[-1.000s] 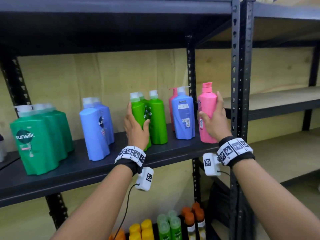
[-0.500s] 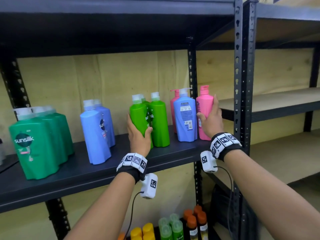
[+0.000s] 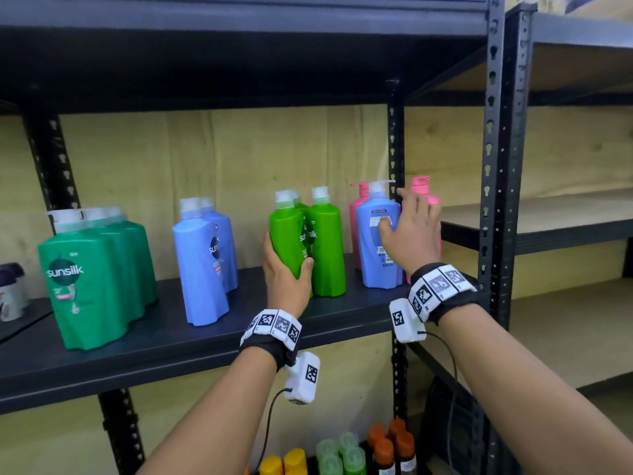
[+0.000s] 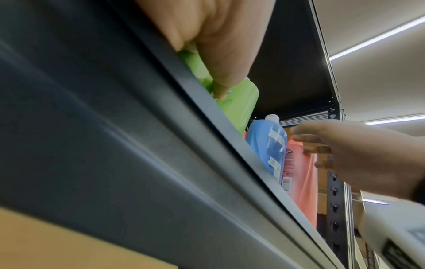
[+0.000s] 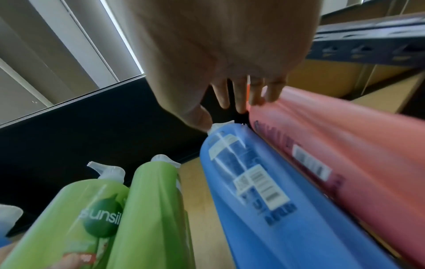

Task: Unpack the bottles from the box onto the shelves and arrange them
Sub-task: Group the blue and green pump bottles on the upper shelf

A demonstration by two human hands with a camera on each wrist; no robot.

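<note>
From my head camera: my left hand (image 3: 286,279) wraps the lower part of the front light-green bottle (image 3: 287,241) on the dark shelf (image 3: 171,334), thumb on its front, fingers behind. A second light-green bottle (image 3: 327,245) stands touching it on the right. My right hand (image 3: 412,231) reaches in with fingers straight and spread, gripping nothing, in front of the blue bottle (image 3: 375,248) and the pink bottle (image 3: 426,197) at the shelf's right end; another pink bottle (image 3: 356,214) stands behind the blue one. Further left stand two blue bottles (image 3: 202,265) and a cluster of dark-green bottles (image 3: 92,279). Smaller yellow, green and orange bottles (image 3: 346,454) sit on a lower level.

From my left wrist: looking up past the shelf edge (image 4: 207,145), my thumb (image 4: 220,87) presses on the light-green bottle (image 4: 239,109). Beyond it stand the blue bottle (image 4: 266,145) and pink bottle (image 4: 301,182), with my right hand (image 4: 358,154) blurred beside them, fingers extended.

From my right wrist: my fingers (image 5: 239,96) point straight ahead, the outer ones at the top of the pink bottle (image 5: 345,154), though whether they touch it I cannot tell. The blue bottle (image 5: 264,200) leans just beside the pink one, the two light-green bottles (image 5: 110,218) to its left.
</note>
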